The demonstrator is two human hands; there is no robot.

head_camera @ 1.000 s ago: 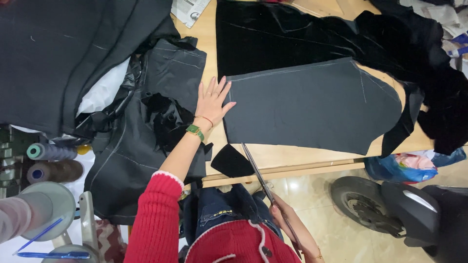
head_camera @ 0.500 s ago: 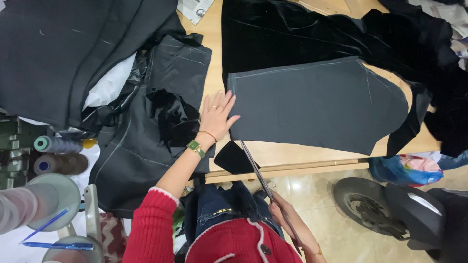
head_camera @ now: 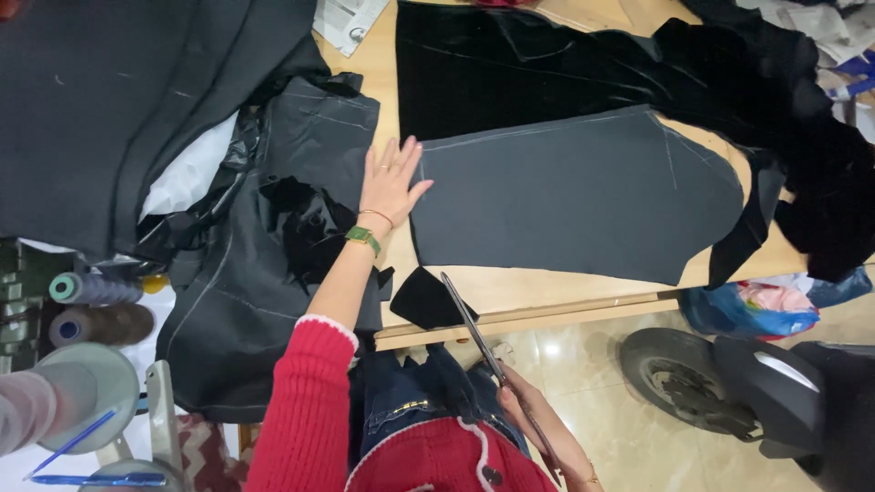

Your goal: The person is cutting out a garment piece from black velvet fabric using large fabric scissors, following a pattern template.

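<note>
The left hand [head_camera: 390, 187] lies flat and released on the grey fabric piece [head_camera: 583, 196]; at 5 o'clock, the right hand [head_camera: 519, 401] grasps long scissors [head_camera: 474, 328].

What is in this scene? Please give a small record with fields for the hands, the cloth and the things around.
Left hand: left hand lies flat, fingers spread, by the left edge of the grey cloth piece
Right hand: right hand holds scissors, blades closed, tip over the table edge
Under the cloth: black velvet fabric on a wooden table
Small scrap: black scrap near the scissor tip
Left side: dark fabric pile, thread cones
Right side: scooter on the floor, blue bag
</note>
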